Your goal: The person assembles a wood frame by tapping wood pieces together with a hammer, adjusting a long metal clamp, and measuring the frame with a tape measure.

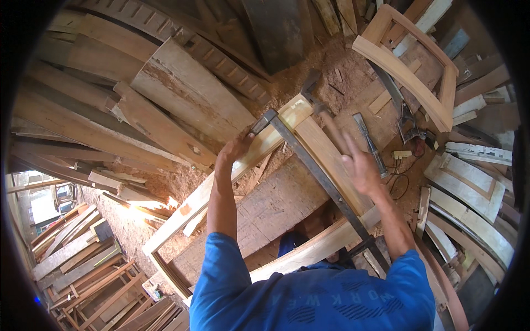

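A rectangular wooden frame [215, 179] lies at a slant across a rough plank [276, 207] in front of me. Across its right end runs a dark metal bar clamp [317, 174], one jaw by the far rail and the other by the near rail. My left hand [238, 148] is closed around the far rail, its fingers close beside the clamp's jaw. In my right hand [362, 170] is a hammer [330, 122], its wooden handle slanting up and its dark head just past the frame's far right corner. A chisel [369, 140] lies right of the hammer.
Another wooden frame [406, 69] with a curved rail rests at the far right, near a dark clamp [406, 118] and a cable [398, 185]. Long boards [190, 91] are stacked at the far left. Offcuts [475, 212] crowd the right side; shavings [292, 80] cover the ground.
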